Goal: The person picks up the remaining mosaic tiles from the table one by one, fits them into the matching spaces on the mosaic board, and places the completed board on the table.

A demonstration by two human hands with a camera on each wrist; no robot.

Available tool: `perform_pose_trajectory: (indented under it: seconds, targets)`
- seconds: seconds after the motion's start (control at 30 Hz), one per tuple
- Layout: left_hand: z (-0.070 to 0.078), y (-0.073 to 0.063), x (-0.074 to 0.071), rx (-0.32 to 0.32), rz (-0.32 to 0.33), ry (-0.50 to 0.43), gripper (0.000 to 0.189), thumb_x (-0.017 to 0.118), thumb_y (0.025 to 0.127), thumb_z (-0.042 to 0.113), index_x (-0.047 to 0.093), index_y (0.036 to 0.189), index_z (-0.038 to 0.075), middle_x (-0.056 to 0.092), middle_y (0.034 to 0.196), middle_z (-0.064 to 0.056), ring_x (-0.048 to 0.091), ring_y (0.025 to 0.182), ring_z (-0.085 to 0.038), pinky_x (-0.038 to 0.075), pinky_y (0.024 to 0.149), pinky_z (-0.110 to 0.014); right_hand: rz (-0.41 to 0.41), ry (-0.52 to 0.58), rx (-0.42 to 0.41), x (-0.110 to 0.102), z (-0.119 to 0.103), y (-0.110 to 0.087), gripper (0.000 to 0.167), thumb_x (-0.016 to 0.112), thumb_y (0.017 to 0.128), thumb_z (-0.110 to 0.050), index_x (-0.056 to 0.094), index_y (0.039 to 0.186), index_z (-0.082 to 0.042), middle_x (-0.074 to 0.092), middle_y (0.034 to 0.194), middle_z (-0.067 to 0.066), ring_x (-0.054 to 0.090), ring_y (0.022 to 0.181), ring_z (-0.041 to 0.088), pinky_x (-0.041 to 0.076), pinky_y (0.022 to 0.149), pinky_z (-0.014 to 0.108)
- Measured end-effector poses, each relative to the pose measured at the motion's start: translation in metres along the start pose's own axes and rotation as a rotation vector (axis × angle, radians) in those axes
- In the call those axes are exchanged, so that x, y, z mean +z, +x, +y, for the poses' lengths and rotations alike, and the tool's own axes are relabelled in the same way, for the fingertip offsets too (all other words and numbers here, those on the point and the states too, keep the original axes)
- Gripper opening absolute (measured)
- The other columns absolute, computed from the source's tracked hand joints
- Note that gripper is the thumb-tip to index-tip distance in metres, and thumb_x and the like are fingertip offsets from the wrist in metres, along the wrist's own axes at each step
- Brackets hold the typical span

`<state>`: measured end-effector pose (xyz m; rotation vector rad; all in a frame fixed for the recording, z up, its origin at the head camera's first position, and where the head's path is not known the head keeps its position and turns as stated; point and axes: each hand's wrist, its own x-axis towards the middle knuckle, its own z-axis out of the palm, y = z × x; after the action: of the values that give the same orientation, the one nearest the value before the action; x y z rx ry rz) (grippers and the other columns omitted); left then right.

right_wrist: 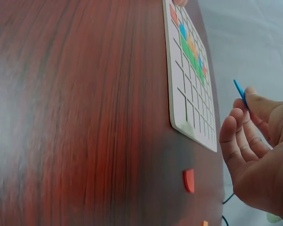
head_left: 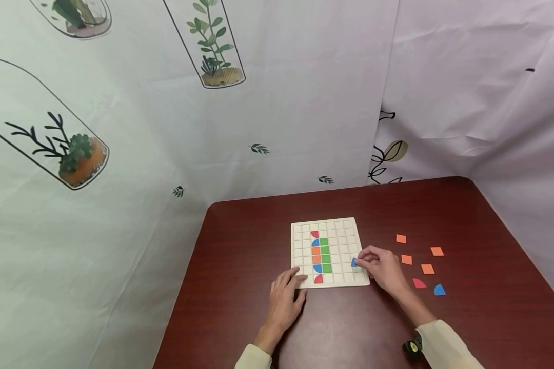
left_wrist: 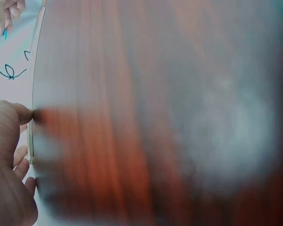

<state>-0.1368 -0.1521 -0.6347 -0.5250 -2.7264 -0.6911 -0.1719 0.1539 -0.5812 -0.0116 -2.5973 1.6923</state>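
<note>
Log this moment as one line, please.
Right hand: pinches blue piece, raised | Left hand: touches grid board | Loose orange squares: right of grid board

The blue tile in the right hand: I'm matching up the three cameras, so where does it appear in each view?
Head: the blue tile is lower right of centre, pinched by the right hand.
Left wrist: near the top left corner, a thin sliver.
Right wrist: right of centre, seen nearly edge-on.
Shared landmark: the gridded board, edge-on at left in the left wrist view.
</note>
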Motion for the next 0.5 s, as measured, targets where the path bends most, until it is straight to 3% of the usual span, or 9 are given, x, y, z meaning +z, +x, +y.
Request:
perform_pose_trajectory:
  seconds: [0.27, 0.5]
  targets:
    - [-0.003, 0.000, 0.005, 0.016, 0.063, -0.068, 0.033, 0.082, 0.092, 0.012, 0.075, 0.124, 0.017, 0.063, 0.143, -0.006, 0.056, 0.132, -0.029, 0.045, 0.096, -0.049, -0.005, -0.004, 0.043, 0.011, -0.003, 0.007, 0.010, 0.082, 0.094, -0.011, 0.077, 0.094, -0.002, 0.073, 0.075, 0.011, 0.064, 0.059, 0.022, 0.048, 0.053, 0.024]
    - [-0.004, -0.001, 0.007, 0.000, 0.065, -0.090, 0.034, 0.082, 0.092, 0.011, 0.074, 0.125, 0.018, 0.063, 0.143, -0.004, 0.056, 0.132, -0.029, 0.044, 0.097, -0.050, -0.043, -0.013, 0.081, 0.021, -0.005, 0.013, 0.009, 0.079, 0.095, -0.008, 0.078, 0.098, 0.000, 0.074, 0.079, 0.009, 0.065, 0.063, 0.019, 0.049, 0.055, 0.026]
